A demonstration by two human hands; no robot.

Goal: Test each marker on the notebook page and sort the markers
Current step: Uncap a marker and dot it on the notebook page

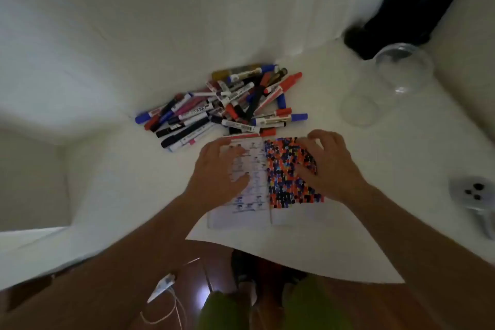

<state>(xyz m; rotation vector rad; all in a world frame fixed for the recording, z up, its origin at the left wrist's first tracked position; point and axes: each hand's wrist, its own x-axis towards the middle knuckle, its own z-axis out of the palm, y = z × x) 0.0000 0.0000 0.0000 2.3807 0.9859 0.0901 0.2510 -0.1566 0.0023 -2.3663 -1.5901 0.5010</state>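
Note:
An open notebook [263, 206] lies near the front corner of a white table. Its left page carries scattered small ink marks; its right page is packed with red, blue and black marks. My left hand [218, 169] presses flat on the left page with fingers spread. My right hand [328, 166] rests on the right page, fingers bent at the top edge. Neither hand holds a marker. A heap of several markers [227, 104] with red, blue, black and pink caps lies just beyond the notebook.
Two clear plastic cups stand at the right, one [401, 72] far, one [360, 111] nearer. A black object [412, 8] lies at the back right. A grey device [474, 195] sits at the right edge. The table's corner [294, 257] overhangs the floor.

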